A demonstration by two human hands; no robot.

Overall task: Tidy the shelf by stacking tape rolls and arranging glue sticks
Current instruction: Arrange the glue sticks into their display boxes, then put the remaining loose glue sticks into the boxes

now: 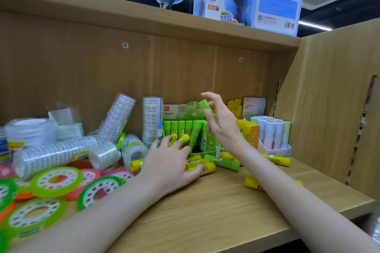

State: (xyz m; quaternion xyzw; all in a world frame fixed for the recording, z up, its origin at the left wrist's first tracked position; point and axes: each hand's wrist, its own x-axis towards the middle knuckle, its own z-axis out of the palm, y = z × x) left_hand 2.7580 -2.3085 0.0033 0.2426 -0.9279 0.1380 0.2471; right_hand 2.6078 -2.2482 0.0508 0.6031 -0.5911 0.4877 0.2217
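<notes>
On the pale wooden shelf board (216,207), the right hand (223,123) is raised at about one o'clock from the frame's centre, pinching a light-green glue stick (205,107) between thumb and curled fingers, its index finger lifted straight. The stick is tilted above the green cardboard display box (185,109), where a row of upright green glue sticks (181,127) stands.

The left hand (170,162) lies palm-down at roughly six o'clock from that box, fingers spread and curled over a cluster of yellow-capped glue sticks (197,165); two yellow ends (183,138) show between its fingers. Whether it actually grips them or only rests on them cannot be told.

More yellow glue sticks lie loose: one (277,159) at three o'clock from the left hand, another (255,184) partly hidden beneath the right forearm. A long green glue stick (223,162) lies flat just in front of the box.

At nine o'clock, clear tape rolls wrapped in long tubes (53,155) lie and lean in disorder, one tube (152,119) standing upright. Flat green and pink tape rings (56,181) overlap at eight o'clock. Pastel glue sticks in a white tray (271,131) stand at three o'clock.
</notes>
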